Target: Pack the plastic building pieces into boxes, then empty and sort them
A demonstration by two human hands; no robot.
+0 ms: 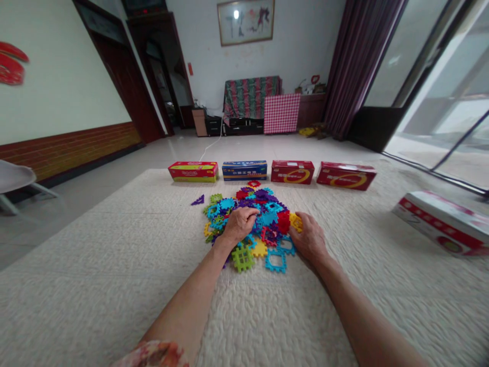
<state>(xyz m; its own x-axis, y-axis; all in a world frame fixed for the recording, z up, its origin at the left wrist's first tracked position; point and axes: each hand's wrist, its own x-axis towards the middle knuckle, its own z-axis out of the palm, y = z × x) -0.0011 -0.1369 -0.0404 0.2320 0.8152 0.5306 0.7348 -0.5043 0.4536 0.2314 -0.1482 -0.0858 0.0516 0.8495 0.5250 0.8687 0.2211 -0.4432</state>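
Observation:
A heap of colourful plastic interlocking building pieces (pixel 269 218) lies on a cream quilted cover. My left hand (pixel 240 223) is over the middle of the heap, its fingers drawn together in a pinch; whatever is between the fingertips is hidden. At the heap's right edge, my right hand (pixel 309 237) has its thumb and fingers around a yellow building piece (pixel 295 221), beside a red piece (pixel 283 223). Nearest to me lie a green lattice piece (pixel 243 258) and a blue square frame piece (pixel 275 261). A purple triangular piece (pixel 198 200) lies apart on the left.
Behind the heap stand a red and yellow-green box (pixel 193 172), a blue box (pixel 245 171) and two dark red boxes (pixel 292 172). A white and red box (pixel 446 221) sits at the right. A pale chair (pixel 15 178) stands at far left, off the quilted cover (pixel 153 244).

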